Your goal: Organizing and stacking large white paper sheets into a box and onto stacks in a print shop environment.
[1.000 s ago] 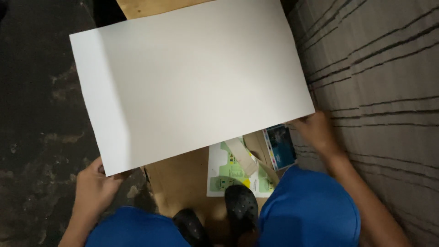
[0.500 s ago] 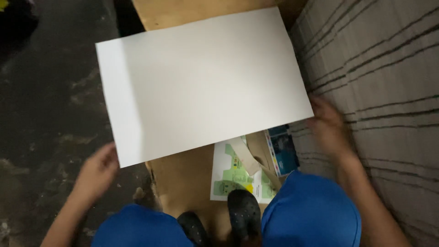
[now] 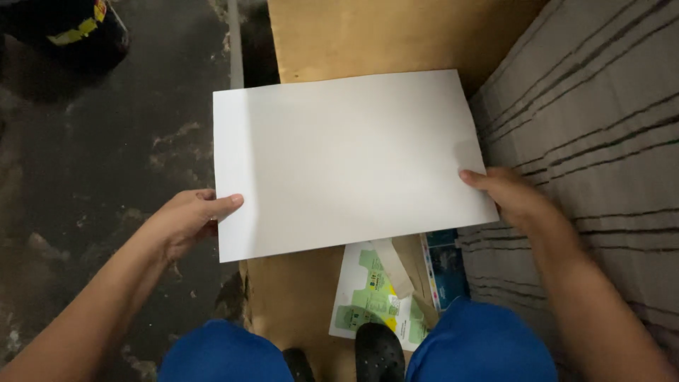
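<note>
Above the wooden board (image 3: 368,42), both hands, left hand (image 3: 185,221) and right hand (image 3: 511,196), pinch a blank white sheet (image 3: 346,159).

Both bare forearms reached forward from the lower corners of the head view, angled inward toward each other. The left hand (image 3: 185,223) sat palm-in with its thumb stretched flat and pointing right, the other fingers curled under and mostly hidden. The right hand (image 3: 511,196) was turned knuckles-up, thumb extended to the left, its fingers tucked out of sight beneath. Both wrists were nearly straight. The right forearm ran steeply down to the lower right edge; the left lay lower and more slanted. Two knees in blue sat below.
</note>
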